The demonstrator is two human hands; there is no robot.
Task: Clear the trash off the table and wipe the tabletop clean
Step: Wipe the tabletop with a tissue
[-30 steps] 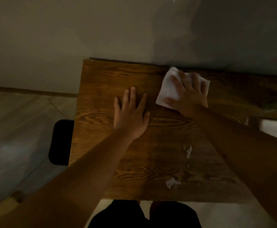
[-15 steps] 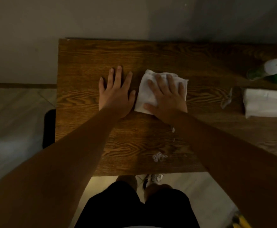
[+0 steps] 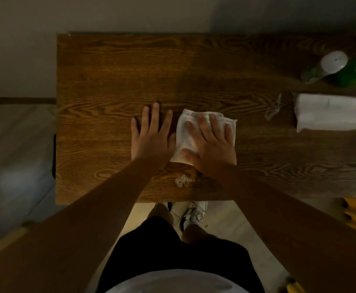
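Tissue point(image 3: 183, 142) is lying folded on the wooden table point(image 3: 109, 77) at frame center, white, a bit crumpled at its upper edge. Right hand point(image 3: 209, 144) is pressing flat on it, fingers straight and spread, palm covering the tissue's lower right part. Left hand point(image 3: 151, 136) is resting flat on the bare wood just beside the tissue's left edge, fingers straight and slightly apart, holding nothing. Thumb of the left hand is sitting against or very near the tissue edge; can't tell if touching.

Small white foamy spot point(image 3: 183, 181) is sitting on the wood just below the tissue, near the table's lower edge, between the 2 forearms.

Right side of the frame: white tissue pack point(image 3: 329, 113) is lying near the table's right edge. A clear scrap of wrapper point(image 3: 274, 107) is lying just left of it. Green bottle point(image 3: 350, 72) with a white cap is lying in the upper right corner, above the pack.

Bottom center: person's dark shorts and 1 sneaker point(image 3: 194, 214) are showing below the table edge.
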